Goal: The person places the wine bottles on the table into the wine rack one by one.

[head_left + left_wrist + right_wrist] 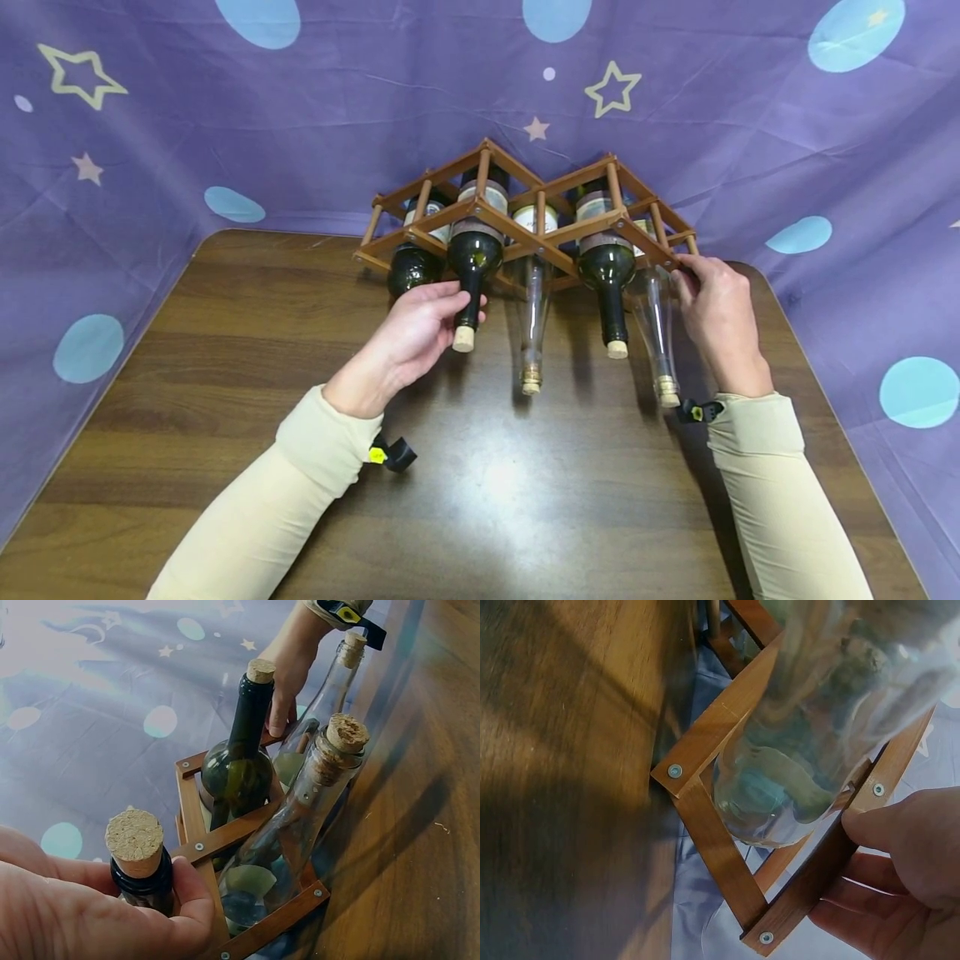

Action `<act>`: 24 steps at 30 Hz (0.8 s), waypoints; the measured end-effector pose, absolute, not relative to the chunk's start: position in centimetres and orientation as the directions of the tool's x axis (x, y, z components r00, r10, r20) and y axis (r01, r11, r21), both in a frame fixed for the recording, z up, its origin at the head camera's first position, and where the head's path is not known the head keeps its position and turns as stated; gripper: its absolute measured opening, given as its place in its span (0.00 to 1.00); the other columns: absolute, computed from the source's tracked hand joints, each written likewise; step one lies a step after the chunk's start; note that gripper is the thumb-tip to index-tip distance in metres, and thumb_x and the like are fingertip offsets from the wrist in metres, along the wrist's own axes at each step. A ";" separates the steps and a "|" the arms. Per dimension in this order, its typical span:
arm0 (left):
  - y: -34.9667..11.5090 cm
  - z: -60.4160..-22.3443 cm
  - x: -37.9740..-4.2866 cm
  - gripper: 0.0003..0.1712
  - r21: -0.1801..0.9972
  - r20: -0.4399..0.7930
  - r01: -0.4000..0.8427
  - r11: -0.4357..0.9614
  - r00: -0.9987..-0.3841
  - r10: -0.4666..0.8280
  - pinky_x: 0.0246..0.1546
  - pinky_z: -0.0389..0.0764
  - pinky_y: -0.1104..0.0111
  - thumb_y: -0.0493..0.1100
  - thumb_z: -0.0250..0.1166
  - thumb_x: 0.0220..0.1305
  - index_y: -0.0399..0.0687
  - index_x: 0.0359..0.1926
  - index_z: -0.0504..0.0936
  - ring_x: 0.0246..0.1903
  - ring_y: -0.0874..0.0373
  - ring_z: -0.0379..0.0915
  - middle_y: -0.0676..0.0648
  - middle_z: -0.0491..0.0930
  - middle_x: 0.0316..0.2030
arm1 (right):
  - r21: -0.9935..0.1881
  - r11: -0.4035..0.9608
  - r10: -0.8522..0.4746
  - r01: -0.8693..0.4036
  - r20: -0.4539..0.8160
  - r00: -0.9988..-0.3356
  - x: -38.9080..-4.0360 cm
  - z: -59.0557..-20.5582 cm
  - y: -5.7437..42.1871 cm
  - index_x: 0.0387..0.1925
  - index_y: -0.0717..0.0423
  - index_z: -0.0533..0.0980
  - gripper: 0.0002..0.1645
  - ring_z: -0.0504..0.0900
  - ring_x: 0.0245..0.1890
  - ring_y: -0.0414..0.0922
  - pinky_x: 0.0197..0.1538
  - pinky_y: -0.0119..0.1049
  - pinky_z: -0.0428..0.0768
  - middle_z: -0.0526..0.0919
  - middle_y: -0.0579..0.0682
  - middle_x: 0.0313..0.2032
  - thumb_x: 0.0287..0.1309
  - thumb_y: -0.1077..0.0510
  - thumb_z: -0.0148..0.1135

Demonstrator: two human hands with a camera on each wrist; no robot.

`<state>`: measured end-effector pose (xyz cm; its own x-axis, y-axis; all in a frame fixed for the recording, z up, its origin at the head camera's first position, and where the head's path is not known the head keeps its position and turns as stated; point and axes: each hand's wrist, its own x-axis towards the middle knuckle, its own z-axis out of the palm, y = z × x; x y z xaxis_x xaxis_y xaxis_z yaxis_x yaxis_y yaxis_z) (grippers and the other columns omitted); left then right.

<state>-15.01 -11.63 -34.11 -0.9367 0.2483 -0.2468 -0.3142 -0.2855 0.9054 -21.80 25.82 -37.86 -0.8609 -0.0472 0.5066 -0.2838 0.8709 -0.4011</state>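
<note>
A folding wooden wine rack stands at the back of the table, holding several corked bottles with their necks toward me. My left hand grips the neck of a dark green wine bottle in the rack's left peak; its cork shows above the fingers in the left wrist view. With thumb and fingers, my right hand pinches the right end slat of the rack. Close to that hand lies a clear glass bottle, its base seen within the slats in the right wrist view.
Another clear bottle sits mid-rack, with a dark green bottle to its right. A further dark bottle is at far left, partly behind my left hand. Purple patterned cloth hangs behind the wooden table.
</note>
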 end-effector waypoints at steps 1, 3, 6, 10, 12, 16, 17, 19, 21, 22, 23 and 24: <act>-11.6 -34.1 -15.0 0.25 0.905 -0.249 -0.315 -0.286 -0.937 0.246 0.42 0.77 0.69 0.34 0.48 0.76 0.25 0.69 0.61 0.45 0.52 0.76 0.38 0.74 0.53 | -0.398 0.871 -0.050 -0.288 0.510 -0.859 -21.8 -37.9 25.8 0.52 0.63 0.81 0.15 0.82 0.45 0.61 0.48 0.54 0.77 0.83 0.63 0.45 0.67 0.61 0.60; -11.6 -34.1 -15.1 0.25 0.903 -0.252 -0.318 -0.290 -0.937 0.242 0.43 0.77 0.69 0.34 0.49 0.76 0.25 0.68 0.62 0.44 0.53 0.76 0.37 0.74 0.53 | -0.394 0.871 -0.054 -0.293 0.515 -0.855 -21.9 -37.9 25.8 0.51 0.63 0.81 0.15 0.82 0.45 0.61 0.48 0.55 0.77 0.83 0.63 0.45 0.66 0.61 0.60; -11.6 -34.2 -15.2 0.25 0.900 -0.254 -0.319 -0.297 -0.938 0.237 0.44 0.76 0.69 0.34 0.49 0.76 0.26 0.68 0.62 0.44 0.54 0.76 0.38 0.74 0.53 | -0.393 0.872 -0.054 -0.291 0.514 -0.856 -21.9 -38.0 25.9 0.52 0.63 0.81 0.15 0.81 0.46 0.61 0.50 0.55 0.76 0.83 0.64 0.46 0.67 0.61 0.60; -11.6 -34.2 -15.2 0.25 0.900 -0.252 -0.318 -0.300 -0.938 0.237 0.44 0.77 0.69 0.34 0.49 0.76 0.25 0.69 0.62 0.44 0.54 0.76 0.36 0.73 0.54 | -0.402 0.872 -0.043 -0.279 0.505 -0.862 -21.8 -37.9 25.8 0.53 0.63 0.81 0.16 0.81 0.48 0.61 0.51 0.54 0.76 0.83 0.63 0.47 0.67 0.61 0.60; -11.5 -34.1 -15.2 0.25 0.898 -0.254 -0.320 -0.302 -0.938 0.237 0.44 0.77 0.69 0.34 0.49 0.75 0.26 0.68 0.62 0.44 0.54 0.76 0.35 0.73 0.55 | -0.404 0.872 -0.041 -0.277 0.503 -0.863 -21.8 -37.9 25.8 0.53 0.62 0.81 0.16 0.81 0.48 0.61 0.51 0.54 0.76 0.83 0.63 0.48 0.67 0.61 0.60; -11.7 -34.1 -15.1 0.25 0.898 -0.253 -0.320 -0.301 -0.937 0.241 0.45 0.77 0.68 0.34 0.49 0.76 0.26 0.68 0.61 0.44 0.53 0.77 0.36 0.73 0.54 | -0.404 0.872 -0.045 -0.278 0.499 -0.865 -21.8 -37.8 25.9 0.53 0.62 0.81 0.16 0.81 0.47 0.61 0.50 0.54 0.76 0.83 0.63 0.47 0.67 0.61 0.60; -11.7 -34.1 -15.1 0.25 0.899 -0.252 -0.319 -0.301 -0.937 0.241 0.45 0.77 0.68 0.34 0.49 0.76 0.26 0.68 0.62 0.44 0.53 0.77 0.35 0.73 0.55 | -0.404 0.871 -0.046 -0.278 0.497 -0.867 -21.7 -37.8 25.9 0.53 0.61 0.81 0.16 0.81 0.47 0.61 0.50 0.55 0.76 0.83 0.63 0.47 0.67 0.61 0.60; -11.8 -34.1 -15.0 0.25 0.900 -0.252 -0.317 -0.299 -0.938 0.236 0.47 0.77 0.67 0.34 0.49 0.76 0.26 0.68 0.62 0.44 0.53 0.78 0.35 0.73 0.55 | -0.403 0.872 -0.050 -0.277 0.490 -0.870 -21.7 -37.7 25.9 0.54 0.61 0.81 0.17 0.81 0.47 0.61 0.50 0.55 0.76 0.83 0.63 0.46 0.67 0.60 0.60; -12.0 -34.1 -14.9 0.26 0.904 -0.249 -0.310 -0.293 -0.941 0.228 0.49 0.77 0.67 0.34 0.49 0.76 0.26 0.69 0.60 0.44 0.54 0.78 0.35 0.73 0.55 | -0.402 0.873 -0.056 -0.277 0.481 -0.875 -21.7 -37.7 25.9 0.55 0.61 0.80 0.17 0.80 0.47 0.62 0.51 0.56 0.75 0.82 0.64 0.47 0.67 0.60 0.60; -12.0 -34.1 -14.8 0.27 0.909 -0.246 -0.304 -0.284 -0.943 0.223 0.49 0.77 0.67 0.35 0.49 0.76 0.26 0.70 0.59 0.44 0.55 0.78 0.35 0.73 0.56 | -0.403 0.872 -0.059 -0.277 0.475 -0.878 -21.7 -37.6 25.9 0.56 0.61 0.80 0.18 0.80 0.48 0.62 0.51 0.56 0.75 0.82 0.64 0.47 0.67 0.60 0.60; -12.1 -34.0 -14.8 0.28 0.915 -0.243 -0.297 -0.272 -0.945 0.218 0.50 0.76 0.66 0.35 0.49 0.76 0.26 0.71 0.58 0.44 0.56 0.78 0.35 0.72 0.57 | -0.405 0.872 -0.061 -0.277 0.470 -0.880 -21.6 -37.6 25.9 0.56 0.61 0.79 0.18 0.80 0.49 0.62 0.52 0.56 0.75 0.82 0.64 0.48 0.67 0.60 0.60; -12.2 -34.0 -14.7 0.29 0.923 -0.237 -0.288 -0.256 -0.948 0.213 0.50 0.76 0.66 0.36 0.49 0.76 0.27 0.72 0.57 0.43 0.57 0.78 0.34 0.72 0.58 | -0.407 0.872 -0.061 -0.274 0.464 -0.884 -21.6 -37.5 25.8 0.57 0.62 0.79 0.19 0.80 0.49 0.62 0.52 0.56 0.75 0.82 0.64 0.49 0.67 0.60 0.60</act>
